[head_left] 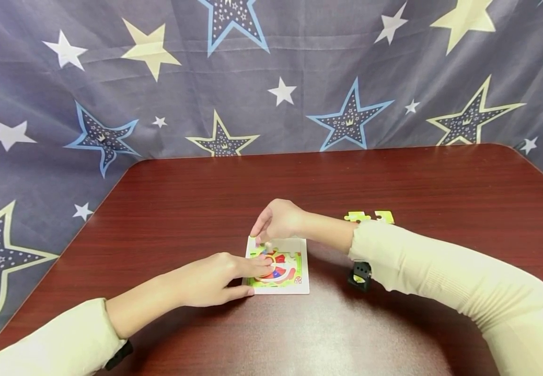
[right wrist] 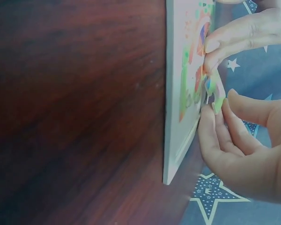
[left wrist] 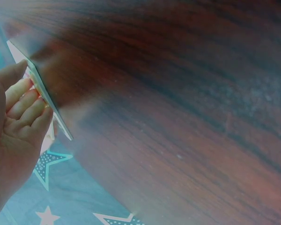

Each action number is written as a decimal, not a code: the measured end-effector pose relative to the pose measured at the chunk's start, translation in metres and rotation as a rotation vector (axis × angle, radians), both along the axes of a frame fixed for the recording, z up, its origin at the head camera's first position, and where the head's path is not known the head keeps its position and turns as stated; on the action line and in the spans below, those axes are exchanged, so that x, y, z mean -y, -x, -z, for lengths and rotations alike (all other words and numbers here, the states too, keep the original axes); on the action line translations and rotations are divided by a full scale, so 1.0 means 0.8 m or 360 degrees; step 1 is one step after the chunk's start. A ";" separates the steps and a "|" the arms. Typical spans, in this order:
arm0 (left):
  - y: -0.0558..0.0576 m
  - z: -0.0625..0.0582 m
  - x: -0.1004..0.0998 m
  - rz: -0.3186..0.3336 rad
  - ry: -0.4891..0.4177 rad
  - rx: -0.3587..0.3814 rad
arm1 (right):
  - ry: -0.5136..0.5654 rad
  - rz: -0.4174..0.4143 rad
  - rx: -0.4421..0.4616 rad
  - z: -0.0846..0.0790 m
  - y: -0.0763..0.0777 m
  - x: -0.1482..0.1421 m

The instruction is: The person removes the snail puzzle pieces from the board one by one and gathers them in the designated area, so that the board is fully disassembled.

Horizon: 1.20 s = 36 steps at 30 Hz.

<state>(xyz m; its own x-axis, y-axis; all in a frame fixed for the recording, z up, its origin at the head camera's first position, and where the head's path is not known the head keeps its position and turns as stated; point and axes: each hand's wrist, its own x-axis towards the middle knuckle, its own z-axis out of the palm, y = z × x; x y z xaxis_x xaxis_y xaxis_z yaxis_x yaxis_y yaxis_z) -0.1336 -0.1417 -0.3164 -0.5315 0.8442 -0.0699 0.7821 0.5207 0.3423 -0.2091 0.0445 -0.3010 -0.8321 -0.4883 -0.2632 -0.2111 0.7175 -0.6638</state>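
A square jigsaw puzzle in a white tray (head_left: 303,282) lies on the table, its picture showing a red, white and blue wheel on green. My left hand (head_left: 215,280) rests on it from the left, fingertips extended over the wheel and thumb at the tray's near-left edge. At the far-left corner my right hand (head_left: 280,220) pinches a jigsaw piece (right wrist: 218,93), which stands tilted up from the tray in the right wrist view. To the right of that corner, the pale tray bottom (head_left: 285,244) shows bare. In the left wrist view the left fingers hide most of the picture.
Two loose yellow-green jigsaw pieces (head_left: 384,216) lie beyond the right forearm, partly covered by the sleeve. A dark wrist device (head_left: 360,275) hangs below the right cuff. Behind the dark red table (head_left: 182,209) hangs a grey curtain (head_left: 290,62) with stars.
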 end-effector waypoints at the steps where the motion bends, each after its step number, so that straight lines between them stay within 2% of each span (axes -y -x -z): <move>1: 0.000 0.000 0.000 -0.0003 0.0000 0.0002 | 0.0035 0.0022 0.0038 0.001 0.000 0.000; 10: 0.000 0.000 -0.001 -0.0013 0.0012 -0.0005 | 0.0430 0.0227 0.0520 0.012 0.005 -0.001; 16: 0.001 0.000 -0.001 0.0013 -0.0012 -0.0001 | 0.0559 0.0300 0.0685 0.015 0.007 -0.004; 20: 0.001 0.001 -0.001 0.0011 -0.0020 0.0000 | 0.0571 0.0314 0.0709 0.016 0.008 -0.004; 27: 0.001 0.003 -0.001 0.0004 -0.0031 0.0011 | 0.0519 0.0333 0.0612 0.013 0.015 -0.012; 36: 0.002 0.003 -0.001 0.0029 -0.0032 -0.0009 | 0.0496 0.0349 0.0590 0.005 0.025 -0.035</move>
<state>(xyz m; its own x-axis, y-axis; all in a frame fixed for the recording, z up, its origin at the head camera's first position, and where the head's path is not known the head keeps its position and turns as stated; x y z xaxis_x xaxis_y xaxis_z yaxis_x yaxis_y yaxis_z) -0.1349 -0.1411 -0.3185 -0.5165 0.8549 -0.0498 0.7932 0.4995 0.3483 -0.2292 0.0725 -0.3052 -0.8021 -0.4152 -0.4292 0.2111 0.4752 -0.8542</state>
